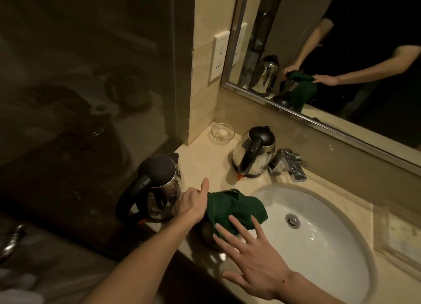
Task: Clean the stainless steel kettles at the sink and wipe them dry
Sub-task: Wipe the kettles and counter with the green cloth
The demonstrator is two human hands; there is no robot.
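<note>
A dark green cloth (237, 209) is draped over a kettle (208, 235) standing on the counter's front edge, left of the basin; only its lower steel body shows. My left hand (194, 204) grips this covered kettle at its left side, thumb raised. My right hand (252, 256) is spread flat, fingertips resting on the cloth's near edge. A second steel kettle (159, 189) with a black lid and handle stands just left of my left hand. Another steel kettle (254, 153) stands at the back beside the tap.
The white oval basin (330, 242) is set in the beige counter, with a chrome tap (290, 163) behind it. A small glass dish (222, 132) sits in the back corner. A mirror (330, 60) runs along the wall. A dark glass partition stands to the left.
</note>
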